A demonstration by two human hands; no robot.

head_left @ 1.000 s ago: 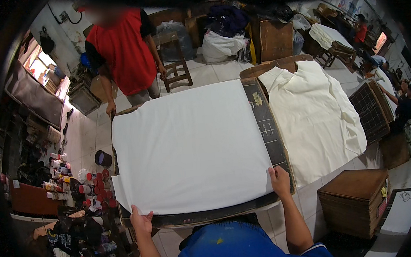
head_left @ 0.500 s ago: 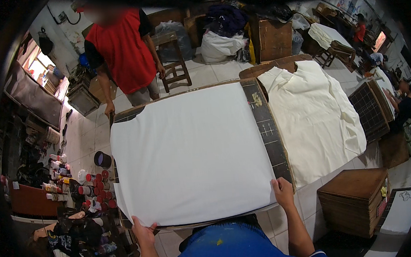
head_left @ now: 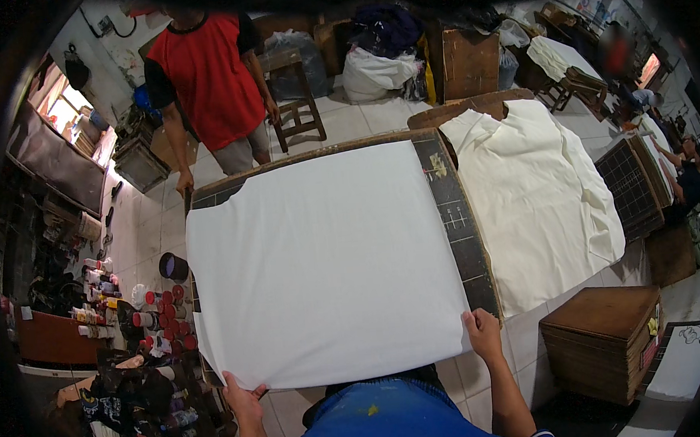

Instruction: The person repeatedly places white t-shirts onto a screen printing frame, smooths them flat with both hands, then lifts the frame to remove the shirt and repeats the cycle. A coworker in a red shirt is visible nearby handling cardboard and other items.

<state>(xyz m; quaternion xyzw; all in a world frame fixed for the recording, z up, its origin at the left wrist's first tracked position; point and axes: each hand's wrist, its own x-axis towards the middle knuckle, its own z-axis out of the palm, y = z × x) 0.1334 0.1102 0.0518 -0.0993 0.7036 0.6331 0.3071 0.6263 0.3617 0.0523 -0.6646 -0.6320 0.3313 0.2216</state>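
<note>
A smooth white cloth (head_left: pixel 328 260) lies spread over a dark board (head_left: pixel 455 204) marked with pale grid lines. My left hand (head_left: pixel 244 395) grips the cloth at its near left corner, thumb pointing inward along the edge. At the near right corner my right hand (head_left: pixel 484 332) is closed on the cloth, close to the board's right edge. Between my hands the cloth hangs over the board's front edge and hides it. To the right, a cream garment (head_left: pixel 538 207) with some creases is laid over another board.
A person in a red and black shirt (head_left: pixel 209 83) stands at the far left, one hand by the board's corner. Red-lidded jars (head_left: pixel 164 318) and a dark bucket (head_left: pixel 173 267) stand on the left floor. A brown wooden box (head_left: pixel 601 323) sits at right, a stool (head_left: pixel 295 102) behind.
Both my hands have moved slightly toward me and down, drawing the cloth's near edge over the board's front edge, which showed before. The other person's head has shifted slightly.
</note>
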